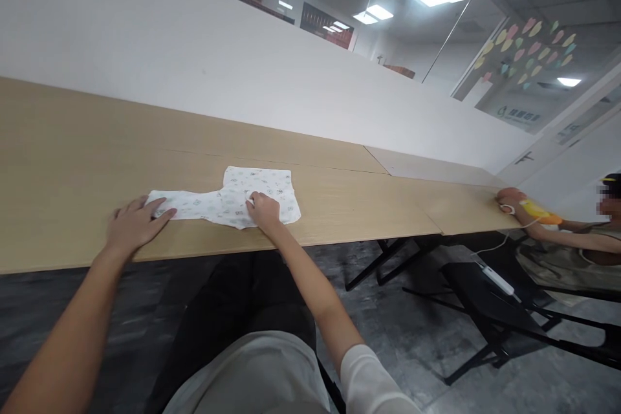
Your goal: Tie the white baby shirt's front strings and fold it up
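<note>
A white baby garment [237, 202] with a small printed pattern lies on the wooden table in front of me. Its narrow part reaches left and its wide part lies to the right; whether it is trousers or a top I cannot tell. My left hand [133, 225] rests at the end of the narrow part, fingers spread, with the thumb and fingertips touching the fabric. Over the wide part, my right hand [264, 211] is closed, its curled fingers gripping the fabric near the front edge. The fingertips are partly hidden.
The long table [339, 207] runs along a low white wall [194, 71] with glass above. At the far right a person [577, 246] sits by an orange and yellow object [541, 212]. A black folding chair [490, 297] holds a white power strip [497, 280].
</note>
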`<state>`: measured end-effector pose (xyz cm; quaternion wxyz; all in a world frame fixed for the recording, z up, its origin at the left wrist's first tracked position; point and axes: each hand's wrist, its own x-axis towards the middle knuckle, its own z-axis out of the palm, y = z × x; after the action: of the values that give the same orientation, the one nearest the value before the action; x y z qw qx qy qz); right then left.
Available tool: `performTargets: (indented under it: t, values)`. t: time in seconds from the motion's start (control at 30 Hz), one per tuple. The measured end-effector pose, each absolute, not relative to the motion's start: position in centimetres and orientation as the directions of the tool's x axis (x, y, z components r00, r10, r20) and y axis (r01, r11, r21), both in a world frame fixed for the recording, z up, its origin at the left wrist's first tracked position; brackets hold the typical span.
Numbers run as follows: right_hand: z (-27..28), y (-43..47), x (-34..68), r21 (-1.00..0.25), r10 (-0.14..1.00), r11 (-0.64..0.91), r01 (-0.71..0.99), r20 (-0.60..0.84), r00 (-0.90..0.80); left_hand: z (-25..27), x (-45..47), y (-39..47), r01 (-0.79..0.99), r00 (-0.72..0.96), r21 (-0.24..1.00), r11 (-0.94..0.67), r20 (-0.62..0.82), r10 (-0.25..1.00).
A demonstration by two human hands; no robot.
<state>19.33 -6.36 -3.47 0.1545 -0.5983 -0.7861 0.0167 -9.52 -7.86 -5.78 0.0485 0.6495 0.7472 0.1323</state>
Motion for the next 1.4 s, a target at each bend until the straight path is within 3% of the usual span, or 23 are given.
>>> performTargets:
  t: [0.2,0.5,0.57,0.67,0.73,0.83,0.9,0.97,1.03,1.1,1.17,1.23,1.4]
  values:
    - [-4.2,-6.5,19.7,-0.213,0.931,0.343,0.915,0.205,-0.301,-5.6,-9.3,-8.0,0.958,-0.156,0.255,0.131,0.083,0.984]
    - [-5.6,-7.4,19.8,-0.213,0.870,0.435,0.875,0.349,-0.348,-4.7,-8.8,-8.3,0.904,-0.328,0.332,0.270,0.133,0.935]
    - [-5.7,-7.4,19.8,-0.219,0.858,0.445,0.868,0.383,-0.343,-4.8,-9.1,-7.7,0.862,-0.361,0.432,0.264,0.159,0.919]
    - [-5.6,-7.5,19.7,-0.289,0.859,0.428,0.857,0.425,-0.286,-4.6,-9.1,-6.6,0.704,-0.470,0.676,0.216,0.215,0.856]
    - [-5.1,-7.4,19.6,-0.380,0.869,0.413,0.828,0.437,-0.233,-4.1,-8.2,-5.9,0.582,-0.540,0.804,0.120,0.273,0.796]
    - [-3.8,-7.0,19.1,-0.620,0.911,0.360,0.697,0.396,-0.118,-2.8,-4.9,-5.4,0.482,-0.556,0.871,-0.089,0.384,0.737]
    - [-2.6,-6.6,18.5,-0.841,0.964,0.257,0.476,0.261,-0.059,-2.0,-1.6,-5.6,0.473,-0.445,0.847,-0.241,0.467,0.764]
    - [-1.5,-6.0,18.0,-0.984,0.995,0.065,0.166,0.052,-0.080,-1.8,1.9,-6.2,0.501,-0.255,0.784,-0.365,0.538,0.804]
    - [-0.9,-5.4,17.8,-0.989,0.985,-0.123,-0.087,-0.111,-0.130,-2.2,4.7,-7.2,0.571,0.053,0.642,-0.512,0.593,0.803]
    - [-0.8,-4.8,18.1,-0.958,0.975,-0.209,-0.195,-0.189,-0.116,-3.2,6.3,-8.3,0.636,0.257,0.484,-0.602,0.602,0.756]
    - [-1.2,-4.4,19.0,-0.957,0.976,-0.216,-0.194,-0.212,-0.042,-4.5,6.4,-9.3,0.700,0.284,0.397,-0.594,0.609,0.741]
    - [-1.9,-4.0,20.0,-0.970,0.980,-0.191,-0.149,-0.197,0.027,-5.9,5.4,-10.0,0.767,0.195,0.380,-0.517,0.629,0.753]
    - [-3.7,-3.5,21.9,-0.986,0.977,-0.086,0.145,-0.055,0.206,-7.9,2.6,-9.9,0.794,-0.046,0.531,-0.296,0.538,0.842]
